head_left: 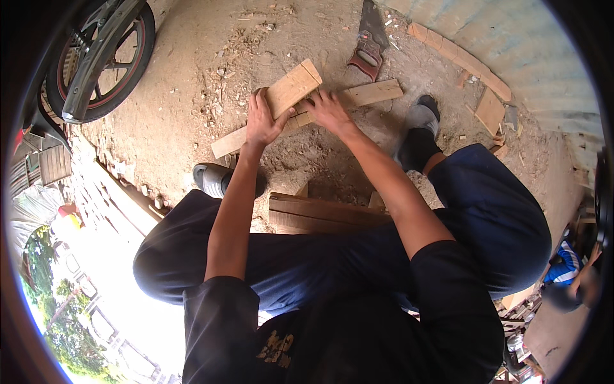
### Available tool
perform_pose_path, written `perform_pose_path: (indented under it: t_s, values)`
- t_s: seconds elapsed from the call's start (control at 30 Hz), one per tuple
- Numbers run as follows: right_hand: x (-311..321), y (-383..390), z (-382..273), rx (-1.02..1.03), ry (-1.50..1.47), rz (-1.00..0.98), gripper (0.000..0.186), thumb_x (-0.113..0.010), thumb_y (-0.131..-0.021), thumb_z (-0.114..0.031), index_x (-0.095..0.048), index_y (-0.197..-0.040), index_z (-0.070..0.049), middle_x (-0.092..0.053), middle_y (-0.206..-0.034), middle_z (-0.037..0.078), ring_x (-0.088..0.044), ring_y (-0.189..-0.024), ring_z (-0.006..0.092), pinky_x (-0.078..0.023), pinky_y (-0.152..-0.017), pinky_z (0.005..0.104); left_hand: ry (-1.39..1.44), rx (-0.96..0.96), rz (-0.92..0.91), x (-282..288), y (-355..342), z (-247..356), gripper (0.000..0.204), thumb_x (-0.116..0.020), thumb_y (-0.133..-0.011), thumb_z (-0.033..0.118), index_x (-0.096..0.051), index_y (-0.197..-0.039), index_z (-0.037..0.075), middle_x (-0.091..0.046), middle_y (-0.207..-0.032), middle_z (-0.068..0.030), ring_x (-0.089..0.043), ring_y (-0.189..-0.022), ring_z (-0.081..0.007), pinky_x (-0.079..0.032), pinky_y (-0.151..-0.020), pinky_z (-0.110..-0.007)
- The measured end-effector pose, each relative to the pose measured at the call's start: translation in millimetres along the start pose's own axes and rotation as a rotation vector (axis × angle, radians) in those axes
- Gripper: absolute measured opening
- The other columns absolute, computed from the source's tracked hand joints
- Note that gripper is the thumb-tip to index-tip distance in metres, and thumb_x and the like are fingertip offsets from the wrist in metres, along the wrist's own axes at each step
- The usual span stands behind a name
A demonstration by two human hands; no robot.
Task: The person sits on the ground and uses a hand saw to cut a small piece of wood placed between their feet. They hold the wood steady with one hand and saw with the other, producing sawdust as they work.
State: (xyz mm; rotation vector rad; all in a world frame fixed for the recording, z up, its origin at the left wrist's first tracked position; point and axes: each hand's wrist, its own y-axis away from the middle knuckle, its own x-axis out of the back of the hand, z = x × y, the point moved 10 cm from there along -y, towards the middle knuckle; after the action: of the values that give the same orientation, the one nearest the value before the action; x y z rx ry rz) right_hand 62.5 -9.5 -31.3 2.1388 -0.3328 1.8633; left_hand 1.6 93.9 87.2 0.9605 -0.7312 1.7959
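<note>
A short, thick wooden block (291, 88) is held at a slant between my hands, above a long narrow plank (368, 95). My left hand (261, 121) is closed around the block's left side, thumb near its lower edge. At the lower right edge of the block, my right hand (329, 112) has its fingers curled against the wood, just over the plank. Some of these fingertips are hidden. The plank runs slantwise between my feet, its middle partly covered by the block and hands.
A handsaw (369, 48) lies on the dirt floor beyond the plank. A motorcycle wheel (109, 64) stands at far left. Wood pieces (464, 61) line the corrugated wall at right. A wooden bench (320, 214) is close before my legs. Another person (564, 265) is at lower right.
</note>
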Motion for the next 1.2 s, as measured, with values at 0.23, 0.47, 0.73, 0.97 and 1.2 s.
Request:
perform_pose_path:
  t_s: [0.23, 0.47, 0.73, 0.97, 1.2]
  values:
    - [12.1, 6.5, 16.0, -0.163, -0.160, -0.056, 0.090, -0.081, -0.071, -0.037, -0.035, -0.143, -0.009, -0.036, -0.142, 0.017, -0.030, -0.134, 0.0354, -0.032, -0.108, 0.0541, -0.136, -0.174, -0.001, 6.6, -8.8, 22.1, 0.090, -0.065, -0.081, 0.056, -0.031, -0.131, -0.012, -0.041, -0.123, -0.0274, -0.043, -0.115, -0.0426, -0.037, -0.100, -0.048]
    - [55.3, 93.1, 113.9, -0.596, -0.392, -0.157, 0.093, -0.078, -0.074, -0.041, -0.029, -0.145, -0.006, -0.032, -0.147, 0.017, -0.028, -0.138, 0.0340, -0.031, -0.110, 0.0512, -0.526, 0.033, -0.258, -31.8, 31.5, -2.8, 0.091, -0.060, -0.082, 0.061, -0.030, -0.138, -0.005, -0.039, -0.135, -0.0222, -0.038, -0.128, -0.0376, -0.027, -0.103, -0.060]
    - [24.7, 144.4, 166.6, -0.790, -0.442, -0.081, 0.062, -0.069, -0.083, -0.033, -0.046, -0.132, -0.002, -0.048, -0.135, 0.018, -0.045, -0.126, 0.0362, -0.044, -0.101, 0.0431, -0.719, 0.104, -0.387, -61.2, 11.0, 22.3, 0.091, -0.063, -0.083, 0.056, -0.027, -0.144, -0.001, -0.036, -0.144, -0.0192, -0.035, -0.133, -0.0348, -0.031, -0.105, -0.060]
    - [53.3, 70.2, 144.8, -0.612, -0.834, -0.144, 0.035, -0.062, -0.085, -0.029, -0.067, -0.105, -0.001, -0.068, -0.104, 0.015, -0.065, -0.097, 0.0258, -0.051, -0.083, 0.0380, -0.512, 0.097, -0.475, -76.4, -7.6, 33.4, 0.085, -0.066, -0.082, 0.048, -0.033, -0.136, -0.009, -0.052, -0.124, -0.0247, -0.053, -0.115, -0.0391, -0.047, -0.096, -0.045]
    - [286.9, 57.6, 137.8, -0.444, -1.385, 0.401, 0.031, -0.061, -0.088, -0.023, -0.064, -0.109, 0.000, -0.068, -0.096, 0.007, -0.063, -0.081, 0.0157, -0.052, -0.062, 0.0282, -0.626, 0.025, -0.432, -83.9, -16.6, 44.1, 0.056, -0.065, -0.080, 0.017, -0.042, -0.125, -0.008, -0.058, -0.115, -0.0226, -0.058, -0.108, -0.0367, -0.047, -0.095, -0.045]
